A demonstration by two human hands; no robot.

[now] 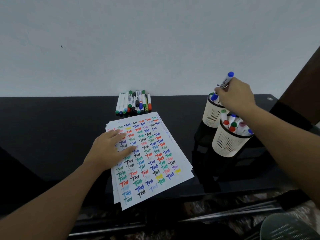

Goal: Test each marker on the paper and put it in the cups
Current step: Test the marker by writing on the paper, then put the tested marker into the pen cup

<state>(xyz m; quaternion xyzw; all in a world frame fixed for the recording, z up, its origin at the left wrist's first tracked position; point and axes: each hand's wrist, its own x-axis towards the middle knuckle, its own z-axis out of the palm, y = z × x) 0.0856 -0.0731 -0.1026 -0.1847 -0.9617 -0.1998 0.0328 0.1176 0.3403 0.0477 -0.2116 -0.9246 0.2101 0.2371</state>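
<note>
A stack of white paper (174, 163) covered in coloured "Test" marks lies on the black table (52, 129). My left hand (110, 149) rests flat on the paper's left side, fingers straight. My right hand (235, 96) grips a blue-capped marker (226, 80), tilted, with its lower end over the far cream cup (210, 115). A near cream cup (226, 142) holds several markers with red, green and blue caps. Several loose markers (134, 102) lie in a pile at the table's back edge, against the wall.
A pale wall (155, 40) rises right behind the table. A dark upright post (301, 80) stands at the far right. Below the table's front edge lie patterned floor (242, 201) and a dark mesh object (290, 227) at bottom right.
</note>
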